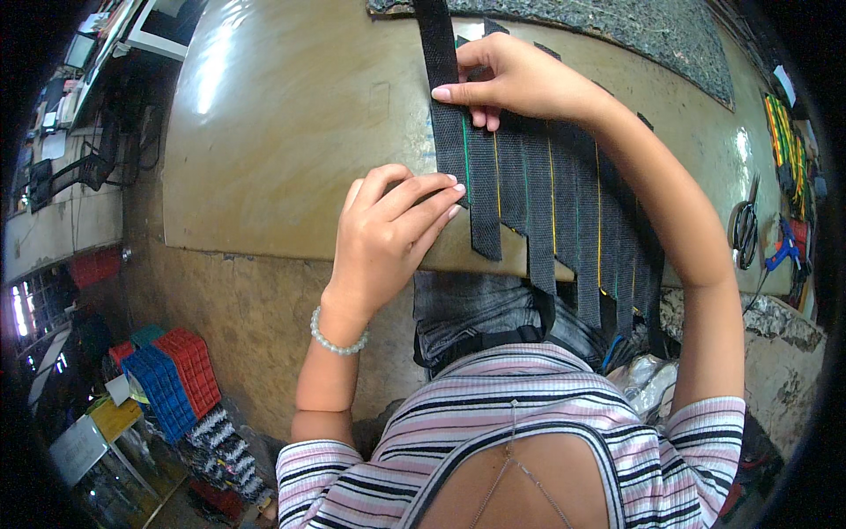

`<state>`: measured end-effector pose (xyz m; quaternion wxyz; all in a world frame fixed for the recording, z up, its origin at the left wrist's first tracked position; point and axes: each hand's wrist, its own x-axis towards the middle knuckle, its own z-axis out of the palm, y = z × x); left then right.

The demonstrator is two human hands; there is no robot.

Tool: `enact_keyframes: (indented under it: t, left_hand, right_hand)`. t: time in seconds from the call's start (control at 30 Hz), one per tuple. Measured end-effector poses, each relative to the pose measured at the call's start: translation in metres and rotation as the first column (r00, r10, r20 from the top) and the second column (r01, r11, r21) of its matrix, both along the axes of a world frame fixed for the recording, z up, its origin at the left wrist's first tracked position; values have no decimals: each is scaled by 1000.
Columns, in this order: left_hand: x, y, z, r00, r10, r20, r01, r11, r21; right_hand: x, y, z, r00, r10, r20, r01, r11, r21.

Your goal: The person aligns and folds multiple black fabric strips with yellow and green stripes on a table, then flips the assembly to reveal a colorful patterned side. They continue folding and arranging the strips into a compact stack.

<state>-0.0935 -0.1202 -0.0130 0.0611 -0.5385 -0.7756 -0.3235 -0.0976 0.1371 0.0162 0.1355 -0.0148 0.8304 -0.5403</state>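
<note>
Several black webbing straps [536, 176] lie side by side on the table, with thin green and yellow lines between them. Their lower ends are cut at a slant, and some hang over the near edge. The leftmost black webbing strap [438, 44] runs up past the top of the view. At its lower end is my left hand [381, 231], fingertips together on the strap and thumb hidden. Higher up, my right hand [507, 81] grips the same strap, its thumb on top and its fingers curled at the right edge.
A tan table [291, 132] fills the middle, with a speckled grey slab [617, 40] at the back. To the right lie black-handled scissors [745, 225], a blue glue gun [782, 247] and yellow-green straps [782, 141]. Red and blue woven pieces [163, 388] sit at lower left.
</note>
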Motion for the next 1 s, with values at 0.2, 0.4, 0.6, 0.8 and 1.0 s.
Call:
enact_keyframes:
  t: [0.2,0.4,0.6,0.8,1.0]
  left_hand:
    - [-8,4,-1,998,-36,-45,37,999,21]
    - [-14,3,-1,992,-72,-99,72,997,0]
    - [-12,2,-3,993,-53,-104,51,999,-19]
    - [-9,2,-4,995,-36,-88,35,999,-18]
    - [-8,3,-3,994,-27,-105,24,999,-27]
  right_hand:
    - [1,3,-7,1000,-22,18,23,998,-60]
    - [1,4,-11,1000,-23,-4,23,996,-88]
    - [2,2,-12,998,-56,2,56,995,-87]
    - [0,4,-12,987,-139,-85,140,990,7]
    - [-17,20,-17,972,-205,-117,226,954,197]
